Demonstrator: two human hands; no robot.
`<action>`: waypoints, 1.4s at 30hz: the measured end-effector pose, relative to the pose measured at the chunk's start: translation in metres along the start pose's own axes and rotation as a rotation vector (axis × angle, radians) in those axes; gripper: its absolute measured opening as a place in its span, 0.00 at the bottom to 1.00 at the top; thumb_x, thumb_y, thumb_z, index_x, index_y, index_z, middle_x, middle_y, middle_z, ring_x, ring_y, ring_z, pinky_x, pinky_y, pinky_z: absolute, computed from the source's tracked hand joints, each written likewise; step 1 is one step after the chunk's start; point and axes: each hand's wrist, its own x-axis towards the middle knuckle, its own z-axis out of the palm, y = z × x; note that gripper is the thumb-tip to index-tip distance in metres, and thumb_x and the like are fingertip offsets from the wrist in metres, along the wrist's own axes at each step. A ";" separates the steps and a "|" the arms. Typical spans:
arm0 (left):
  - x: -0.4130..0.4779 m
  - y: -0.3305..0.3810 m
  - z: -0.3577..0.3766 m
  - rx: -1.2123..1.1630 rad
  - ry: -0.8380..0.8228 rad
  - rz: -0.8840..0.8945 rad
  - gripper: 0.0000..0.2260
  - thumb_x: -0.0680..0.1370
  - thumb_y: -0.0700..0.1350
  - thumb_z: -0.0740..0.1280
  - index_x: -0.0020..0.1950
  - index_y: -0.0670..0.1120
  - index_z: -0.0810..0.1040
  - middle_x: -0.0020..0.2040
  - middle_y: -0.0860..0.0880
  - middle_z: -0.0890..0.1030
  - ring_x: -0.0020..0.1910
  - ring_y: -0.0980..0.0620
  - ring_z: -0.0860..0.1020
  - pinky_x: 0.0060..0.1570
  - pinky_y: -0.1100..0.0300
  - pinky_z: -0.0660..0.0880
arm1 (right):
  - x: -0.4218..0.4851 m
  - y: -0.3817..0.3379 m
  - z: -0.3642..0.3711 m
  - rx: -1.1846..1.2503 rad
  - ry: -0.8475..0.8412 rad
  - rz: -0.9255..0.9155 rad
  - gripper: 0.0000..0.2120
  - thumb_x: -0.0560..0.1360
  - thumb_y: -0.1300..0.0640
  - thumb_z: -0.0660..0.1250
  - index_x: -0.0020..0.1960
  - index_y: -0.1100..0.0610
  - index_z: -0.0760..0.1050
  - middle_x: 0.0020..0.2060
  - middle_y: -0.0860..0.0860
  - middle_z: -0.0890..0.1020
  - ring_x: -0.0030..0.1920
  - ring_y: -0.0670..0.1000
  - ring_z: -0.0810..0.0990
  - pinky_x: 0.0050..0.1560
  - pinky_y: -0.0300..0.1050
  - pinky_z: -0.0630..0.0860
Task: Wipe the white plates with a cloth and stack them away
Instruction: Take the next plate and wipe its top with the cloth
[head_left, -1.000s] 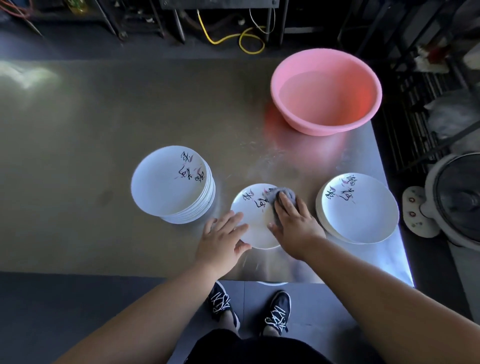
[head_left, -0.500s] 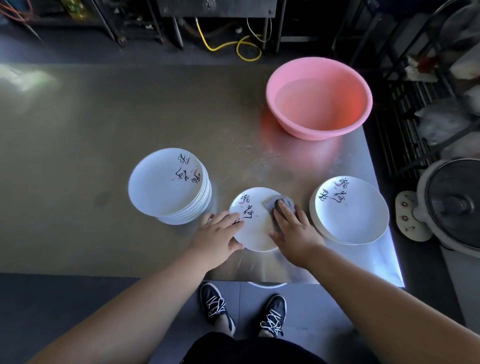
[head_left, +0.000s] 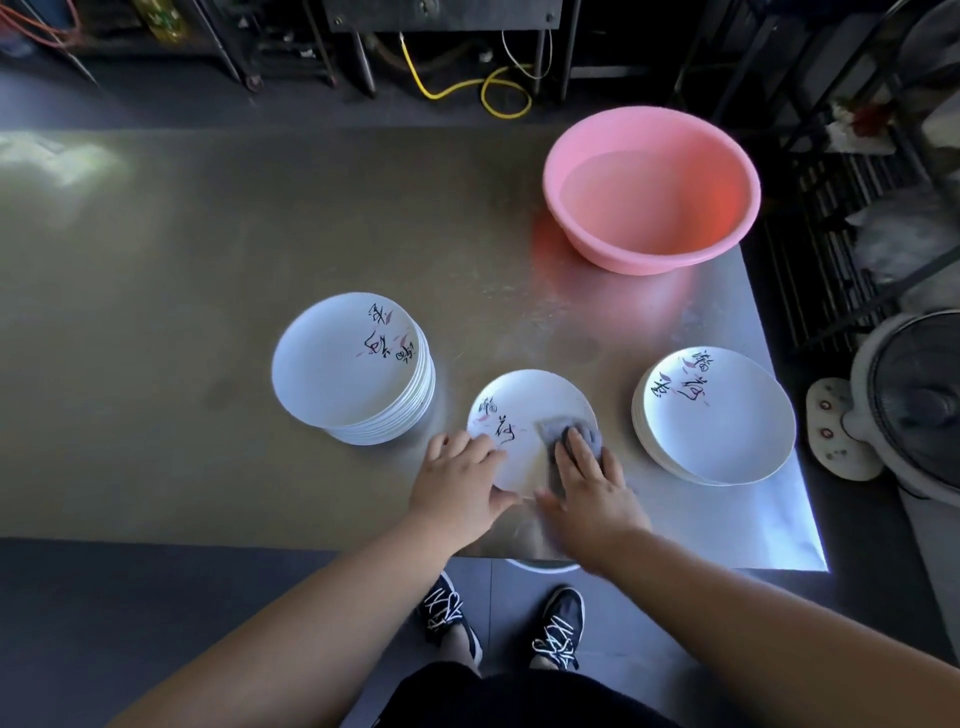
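A round white plate, pinned by the flat left hand, is wiped with a grey cloth under the flat right hand; stacking awaits.

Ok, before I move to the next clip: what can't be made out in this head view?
Cloth: mostly under the right hand, head view; extent unclear.
Middle plate: near rim covered by left hand and right hand.
Right stack: top plate hides those below; count unclear.
Fan: cut off by the right edge.
Pink basin: water or not, cannot tell.
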 end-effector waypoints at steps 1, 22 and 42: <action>0.002 0.005 -0.003 0.009 -0.013 0.020 0.27 0.71 0.73 0.64 0.51 0.51 0.83 0.53 0.53 0.80 0.58 0.46 0.76 0.57 0.47 0.67 | -0.013 -0.001 0.010 -0.014 -0.039 -0.024 0.45 0.76 0.24 0.35 0.86 0.48 0.45 0.84 0.45 0.39 0.83 0.59 0.43 0.80 0.58 0.58; -0.003 -0.003 0.010 -0.079 0.066 -0.018 0.12 0.74 0.54 0.76 0.56 0.56 0.84 0.55 0.59 0.81 0.53 0.50 0.74 0.53 0.52 0.65 | 0.037 0.015 0.004 -0.002 0.179 -0.003 0.35 0.83 0.35 0.48 0.84 0.52 0.51 0.84 0.45 0.46 0.78 0.60 0.52 0.74 0.61 0.67; 0.033 -0.005 -0.047 -0.128 -0.353 -0.504 0.26 0.81 0.64 0.61 0.71 0.47 0.67 0.58 0.47 0.81 0.53 0.42 0.82 0.48 0.49 0.80 | 0.037 0.003 -0.059 -0.017 0.051 0.315 0.24 0.81 0.38 0.60 0.65 0.57 0.66 0.56 0.55 0.83 0.56 0.61 0.83 0.48 0.52 0.76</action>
